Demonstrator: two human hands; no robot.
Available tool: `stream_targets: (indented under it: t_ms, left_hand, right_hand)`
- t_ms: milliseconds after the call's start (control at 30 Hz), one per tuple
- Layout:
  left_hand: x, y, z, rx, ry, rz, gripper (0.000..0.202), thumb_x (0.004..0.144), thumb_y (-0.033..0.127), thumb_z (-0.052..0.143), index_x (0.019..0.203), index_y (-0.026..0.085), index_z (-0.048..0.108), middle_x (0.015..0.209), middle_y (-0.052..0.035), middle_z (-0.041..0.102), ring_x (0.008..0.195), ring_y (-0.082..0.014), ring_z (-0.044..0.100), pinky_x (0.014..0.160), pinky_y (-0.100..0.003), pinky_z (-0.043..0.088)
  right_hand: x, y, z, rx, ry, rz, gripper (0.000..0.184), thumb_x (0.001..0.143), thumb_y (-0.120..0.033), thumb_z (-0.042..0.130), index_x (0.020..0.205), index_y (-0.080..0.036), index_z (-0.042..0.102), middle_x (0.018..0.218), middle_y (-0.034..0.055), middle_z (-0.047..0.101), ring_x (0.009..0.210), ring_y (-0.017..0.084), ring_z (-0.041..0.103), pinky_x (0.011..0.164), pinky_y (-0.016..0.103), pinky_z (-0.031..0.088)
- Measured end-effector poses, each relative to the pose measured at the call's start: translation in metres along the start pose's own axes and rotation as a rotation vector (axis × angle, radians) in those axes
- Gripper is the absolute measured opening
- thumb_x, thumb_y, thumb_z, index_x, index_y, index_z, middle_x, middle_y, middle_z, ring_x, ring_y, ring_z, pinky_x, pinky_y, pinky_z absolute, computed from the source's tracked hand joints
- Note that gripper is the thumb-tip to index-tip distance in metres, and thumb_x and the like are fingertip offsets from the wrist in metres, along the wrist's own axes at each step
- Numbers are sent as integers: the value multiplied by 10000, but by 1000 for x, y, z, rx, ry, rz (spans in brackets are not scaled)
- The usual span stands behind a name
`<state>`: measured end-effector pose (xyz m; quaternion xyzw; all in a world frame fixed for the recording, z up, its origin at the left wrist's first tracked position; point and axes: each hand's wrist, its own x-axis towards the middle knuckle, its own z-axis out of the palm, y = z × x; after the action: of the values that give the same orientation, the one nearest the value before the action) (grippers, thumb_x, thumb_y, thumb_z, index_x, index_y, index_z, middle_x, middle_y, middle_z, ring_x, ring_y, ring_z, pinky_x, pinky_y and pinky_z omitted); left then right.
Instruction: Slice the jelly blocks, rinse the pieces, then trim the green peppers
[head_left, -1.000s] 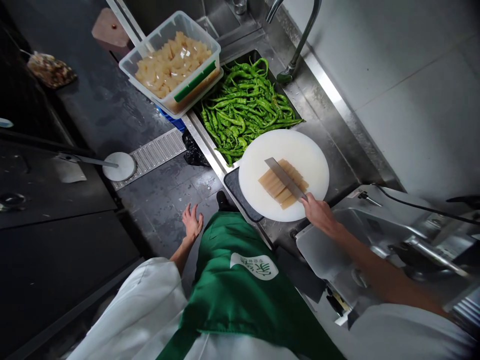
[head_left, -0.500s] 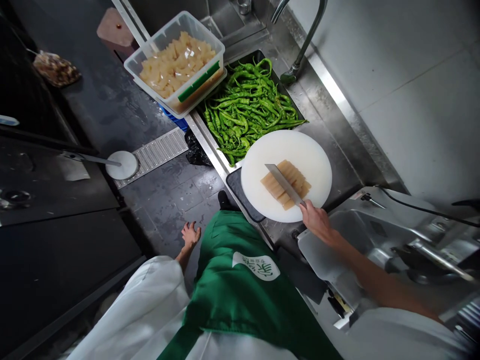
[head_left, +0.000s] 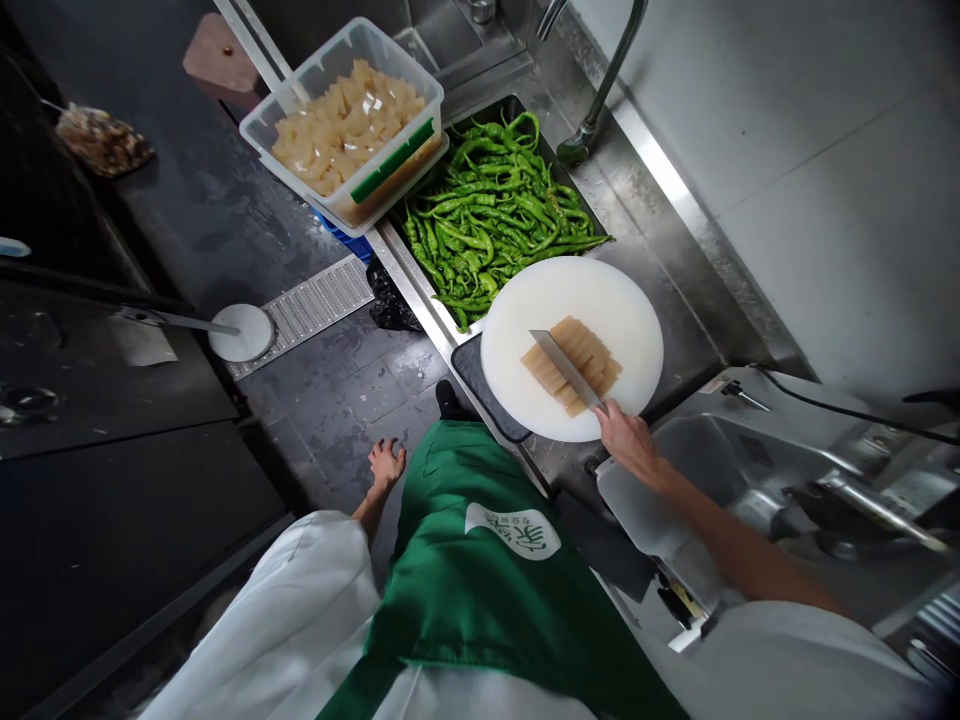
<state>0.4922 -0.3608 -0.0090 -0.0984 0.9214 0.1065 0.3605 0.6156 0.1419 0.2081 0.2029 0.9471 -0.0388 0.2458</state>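
Observation:
My right hand (head_left: 628,440) is closed around the handle of a kitchen knife (head_left: 564,366), whose blade lies across a row of pale brown, jelly-like slices (head_left: 586,342). The slices rest on a round white cutting board (head_left: 517,300) at the counter's edge. Hanging at my side over the floor, beside the green apron (head_left: 465,520), my left hand (head_left: 386,463) has its fingers apart and holds nothing.
Beyond the board, a dark tray holds many green chili peppers (head_left: 487,210). To its left stands a clear plastic tub (head_left: 409,62) with cut pale brown pieces. A faucet (head_left: 600,110) rises at the back, and a metal machine (head_left: 720,450) stands to the right.
The knife and right hand have shifted very slightly left over the slices. My left hand has moved a little to the right. The whole view has drifted slightly.

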Motion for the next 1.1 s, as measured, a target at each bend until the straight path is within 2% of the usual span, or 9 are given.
stream_targets:
  t_ms: [67,333,600,800,967,1033,1100]
  left_hand:
    - [0,-1,2,0,-5,0,547,960,356,465,1468,196,588,1616,-191,390,1460,-415,374,1087,-547,451]
    - [1,1,2,1,15,0,530,949,374,499,1444,220,608,1606,-182,411,1441,-403,401,1089,-542,444]
    - [0,2,1,-11,9,-8,525,954,369,499,1447,223,606,1616,-174,400,1461,-397,380,1099,-535,439]
    - [-2,8,-3,-17,-3,1,523,954,337,503,1450,202,603,1622,-182,401,1464,-409,388,1090,-542,460]
    - [2,28,-19,-74,67,113,494,966,269,473,1431,169,605,1594,-189,426,1490,-371,391,1165,-521,414]
    - [5,43,-28,-141,150,212,471,959,227,455,1391,134,619,1542,-202,476,1486,-332,413,1228,-493,354]
    - [7,61,-39,-257,253,322,445,941,201,445,1336,127,638,1471,-194,541,1440,-301,473,1241,-464,348]
  right_hand:
    - [-6,1,2,20,33,1,376,1098,-356,303,1068,-139,609,815,166,747,755,273,718,622,312,310]
    - [-10,1,14,9,9,-49,386,1094,-365,304,1057,-149,622,814,161,755,758,277,726,610,313,282]
    - [-3,-10,6,-28,-56,-44,353,1100,-343,309,1122,-136,594,798,151,747,756,269,724,612,316,301]
    - [8,-19,2,-104,-128,-37,337,1120,-357,314,1214,-135,549,858,149,762,810,288,749,625,326,329]
    - [10,-20,1,-101,-125,-33,339,1127,-362,304,1237,-136,531,870,150,762,836,285,756,652,325,366]
    - [10,-19,-1,-90,-129,-26,340,1126,-370,308,1235,-140,533,873,151,763,846,283,756,662,320,371]
    - [11,-17,-5,-70,-140,-23,331,1124,-375,324,1229,-147,540,901,153,765,865,282,754,674,315,375]
